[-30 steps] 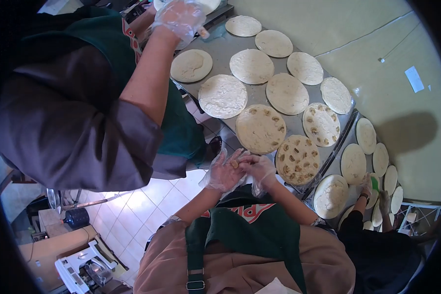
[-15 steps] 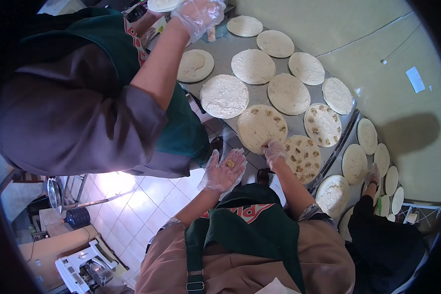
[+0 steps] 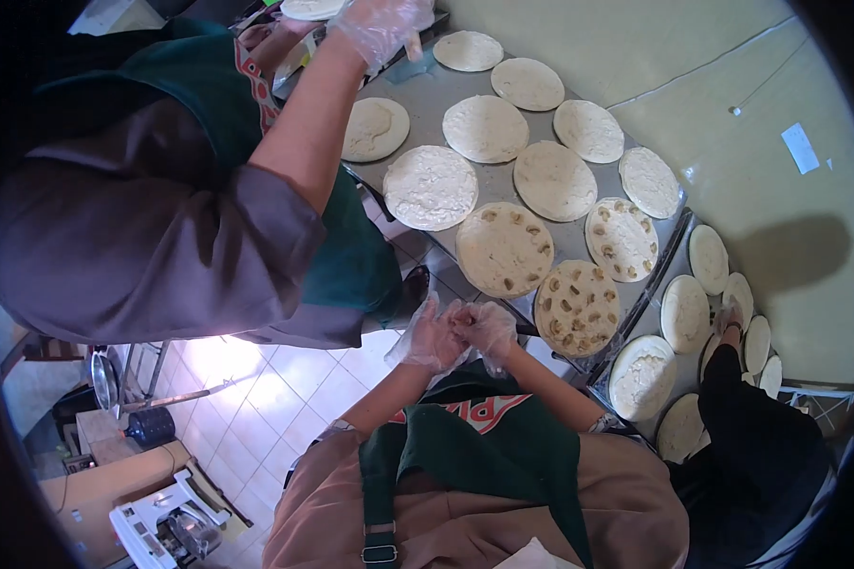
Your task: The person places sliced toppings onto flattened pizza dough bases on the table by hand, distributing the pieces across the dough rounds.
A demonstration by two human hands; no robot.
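My left hand point(image 3: 433, 339) and my right hand point(image 3: 487, 329), both in clear plastic gloves, meet in front of my apron. The left is cupped around mushroom slices, now hidden by fingers. My right fingertips are pinched together at the left palm; what they hold cannot be made out. Just beyond lies a round pizza base point(image 3: 505, 248) with mushroom slices along its right and lower edge. Beside it, a pizza base point(image 3: 577, 308) is dotted all over with slices. A third base point(image 3: 621, 240) carries a ring of them.
Several plain pizza bases point(image 3: 431, 187) cover the metal table point(image 3: 386, 177). At left, a co-worker's gloved hand point(image 3: 381, 28) is over the far end. More bases point(image 3: 642, 378) lie on a second table at right, where another person's hand point(image 3: 728, 318) reaches in.
My right hand has moved from the nearer bases back to my left palm. The partly topped base shows another slice at its lower edge. The person at right has reached farther forward.
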